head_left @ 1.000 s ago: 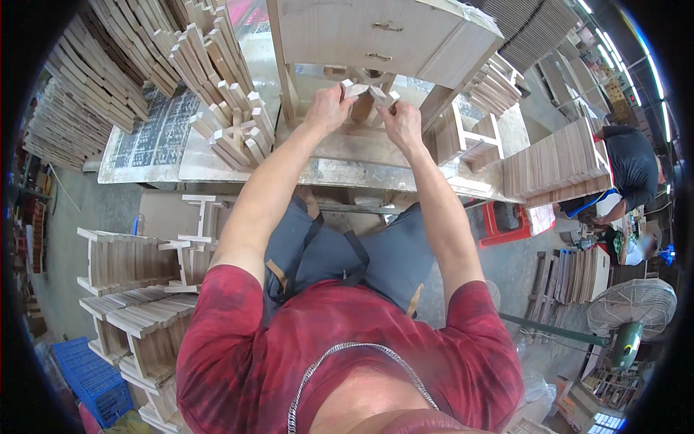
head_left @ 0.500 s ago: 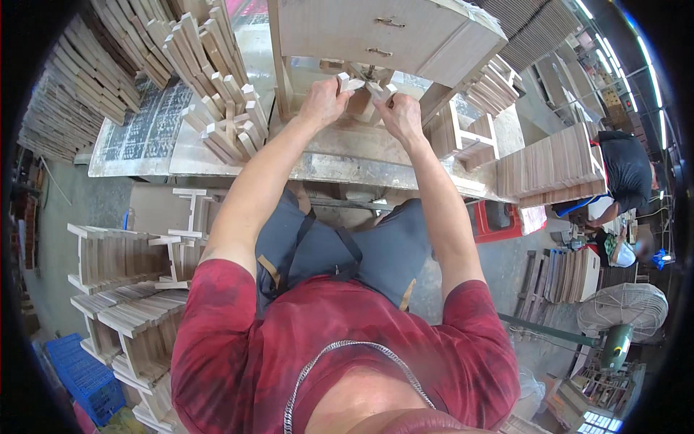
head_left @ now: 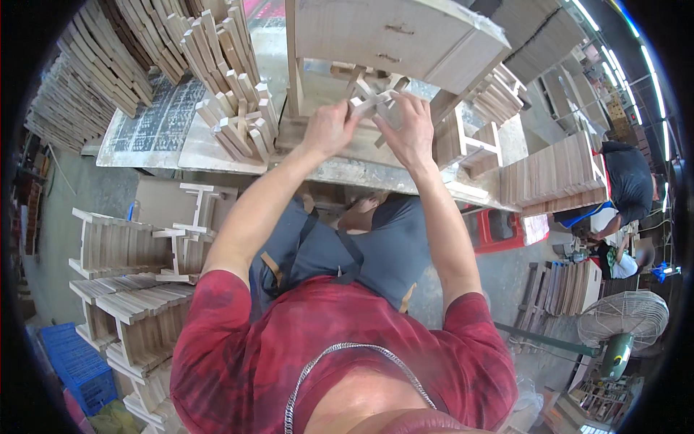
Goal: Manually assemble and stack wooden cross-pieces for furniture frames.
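A pale wooden cross-shaped piece [head_left: 372, 100], made of crossed slats, is held up over the front of the workbench. My left hand [head_left: 330, 130] is closed round its left end. At its right side, my right hand [head_left: 410, 129] has thumb and fingers apart, the fingertips touching or very near the slats. Just behind stands a pale wooden box-like cabinet [head_left: 354, 32] with small metal fittings on its face. Part of a machine under the cabinet is hidden behind the piece and my hands.
Bundled wooden sticks [head_left: 238, 116] stand on the bench [head_left: 347, 170] at left. To the right are joined wooden frames [head_left: 470, 148] and a row of slats [head_left: 553, 173]. Stacked frames [head_left: 123, 242], a blue crate [head_left: 76, 369], a red bin [head_left: 499, 231], a fan [head_left: 623, 322] and a co-worker [head_left: 627, 173] surround me.
The wooden piece has come nearer to me and away from the machine. My right hand has loosened from a pinch, its thumb and fingers spreading. The whole view has shifted slightly.
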`<state>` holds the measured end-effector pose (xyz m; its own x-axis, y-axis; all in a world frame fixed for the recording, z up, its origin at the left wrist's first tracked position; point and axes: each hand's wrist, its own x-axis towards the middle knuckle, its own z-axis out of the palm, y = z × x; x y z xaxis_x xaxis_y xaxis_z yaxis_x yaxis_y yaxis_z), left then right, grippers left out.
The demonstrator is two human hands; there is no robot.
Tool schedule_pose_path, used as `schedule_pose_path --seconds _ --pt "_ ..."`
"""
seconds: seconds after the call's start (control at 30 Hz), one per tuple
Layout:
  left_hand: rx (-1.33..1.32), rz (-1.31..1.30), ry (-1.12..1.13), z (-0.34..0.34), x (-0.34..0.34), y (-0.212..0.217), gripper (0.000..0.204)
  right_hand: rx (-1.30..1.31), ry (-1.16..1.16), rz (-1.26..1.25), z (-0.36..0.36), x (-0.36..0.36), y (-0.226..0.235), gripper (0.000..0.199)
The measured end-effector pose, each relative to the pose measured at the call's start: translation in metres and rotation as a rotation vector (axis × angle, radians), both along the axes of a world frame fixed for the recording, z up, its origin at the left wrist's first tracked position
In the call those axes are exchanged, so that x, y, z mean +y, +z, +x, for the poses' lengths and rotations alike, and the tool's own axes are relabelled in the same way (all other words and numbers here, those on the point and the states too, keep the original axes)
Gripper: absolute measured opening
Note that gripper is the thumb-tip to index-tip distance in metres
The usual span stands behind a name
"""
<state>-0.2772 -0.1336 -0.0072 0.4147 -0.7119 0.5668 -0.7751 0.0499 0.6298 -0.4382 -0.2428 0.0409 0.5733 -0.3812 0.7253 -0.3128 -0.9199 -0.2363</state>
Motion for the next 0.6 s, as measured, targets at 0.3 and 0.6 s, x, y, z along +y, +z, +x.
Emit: schedule_pose_path --seconds 0.3,0.6 --pt "-0.082 0.019 0.113 -0.034 0.036 -0.003 0.025 0.317 -0.135 -0.399 0.001 0.043 -0.009 0.021" --pt "0.878 0.073 -0.239 0.005 0.113 0.030 0.024 -0.088 0.119 0.350 -0.058 0.017 0.042 0.012"
